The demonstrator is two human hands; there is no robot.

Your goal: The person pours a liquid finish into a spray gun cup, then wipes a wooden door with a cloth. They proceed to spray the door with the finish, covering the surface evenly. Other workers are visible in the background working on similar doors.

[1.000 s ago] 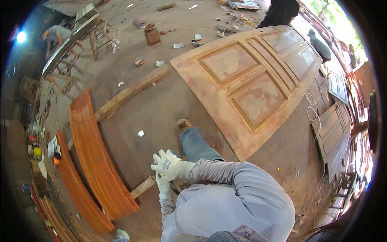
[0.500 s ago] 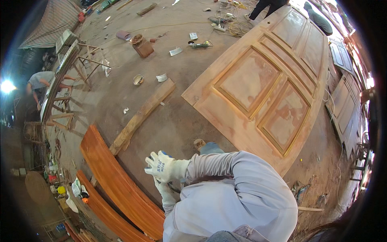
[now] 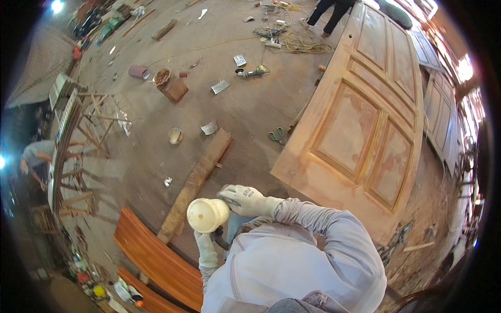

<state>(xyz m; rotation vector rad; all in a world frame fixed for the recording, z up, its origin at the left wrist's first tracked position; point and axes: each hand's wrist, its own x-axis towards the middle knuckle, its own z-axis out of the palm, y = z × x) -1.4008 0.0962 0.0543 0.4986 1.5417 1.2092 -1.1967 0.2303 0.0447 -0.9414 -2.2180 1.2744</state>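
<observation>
Below cream cup (image 3: 207, 214), left hand (image 3: 206, 250) half hidden; tool unclear.

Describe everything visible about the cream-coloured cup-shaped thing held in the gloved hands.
The cream cup is a rounded, smooth container, plastic by its look, its pale round face turned toward the camera. It sits over the dusty floor, near a long plank. The right hand, in a white glove, rests on its right side; the left hand, also gloved, is just beneath. A dark part below it is mostly hidden.
</observation>
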